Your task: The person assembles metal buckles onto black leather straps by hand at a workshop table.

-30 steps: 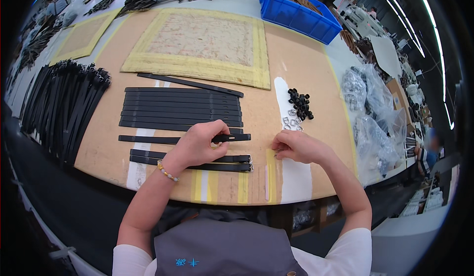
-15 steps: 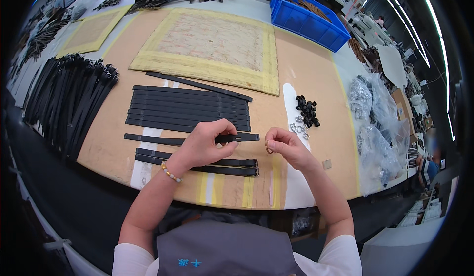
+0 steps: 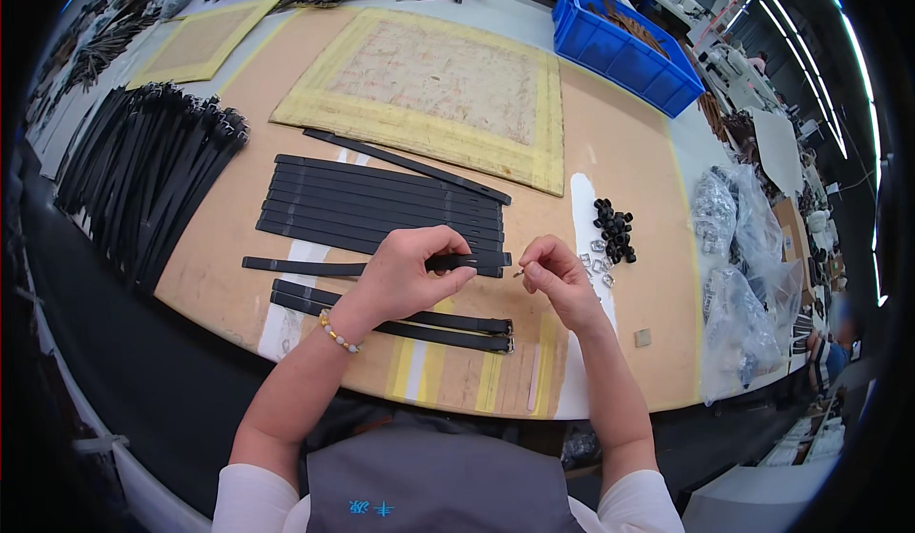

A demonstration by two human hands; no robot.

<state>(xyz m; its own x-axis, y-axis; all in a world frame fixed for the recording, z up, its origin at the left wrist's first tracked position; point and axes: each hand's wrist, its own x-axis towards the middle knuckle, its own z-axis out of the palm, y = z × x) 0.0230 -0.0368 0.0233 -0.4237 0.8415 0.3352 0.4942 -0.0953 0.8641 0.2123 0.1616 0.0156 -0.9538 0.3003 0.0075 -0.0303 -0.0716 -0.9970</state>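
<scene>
My left hand pinches a black strap near its right end, thumb below and fingers above. That end looks bent or folded between the fingers, and the strap's tail lies leftward on the table. Just right of the strap end, my right hand holds a small metal buckle between thumb and fingertips, apart from the strap. Nearer to me lie two black straps with buckles at their right ends. Beyond my left hand, several plain black straps lie side by side, with one more set at a slant above them.
Loose metal buckles and a pile of small black loops lie right of my right hand. A thick bundle of black straps fills the left. Beyond are a yellow-edged board, a blue crate and clear plastic bags.
The end of the held strap, flat before with its slot showing, now looks bent in my left fingers. The buckle in my right hand has turned. The whole view has shifted slightly.
</scene>
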